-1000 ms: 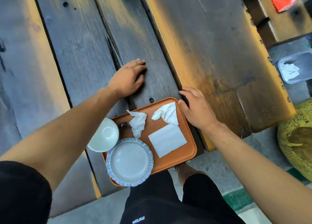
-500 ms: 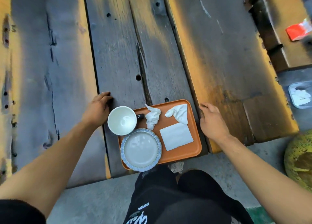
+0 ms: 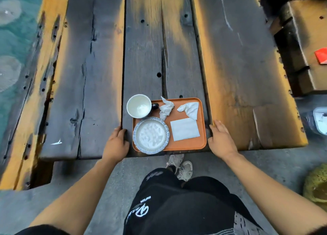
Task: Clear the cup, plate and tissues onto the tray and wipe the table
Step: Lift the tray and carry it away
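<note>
An orange tray [image 3: 201,142] sits at the near edge of the dark wooden table [image 3: 99,78]. On it are a white cup [image 3: 138,106] at its far left corner, a blue-rimmed plate [image 3: 151,135] at the near left, two crumpled tissues [image 3: 166,109] [image 3: 190,109] and a flat white napkin [image 3: 184,131]. My left hand [image 3: 116,143] rests on the table just left of the tray, empty. Just right of the tray, my right hand [image 3: 221,140] lies flat on the wood, also empty.
A clear container [image 3: 318,121] with white tissue stands beyond the table's right edge. A wooden bench with a red item [image 3: 321,56] is at the far right. A yellow-green round object [image 3: 316,185] lies on the ground at the lower right. Teal floor lies left.
Both hands have drawn back toward me along the table and now flank the tray at the near edge. The view has pulled back, showing more table.
</note>
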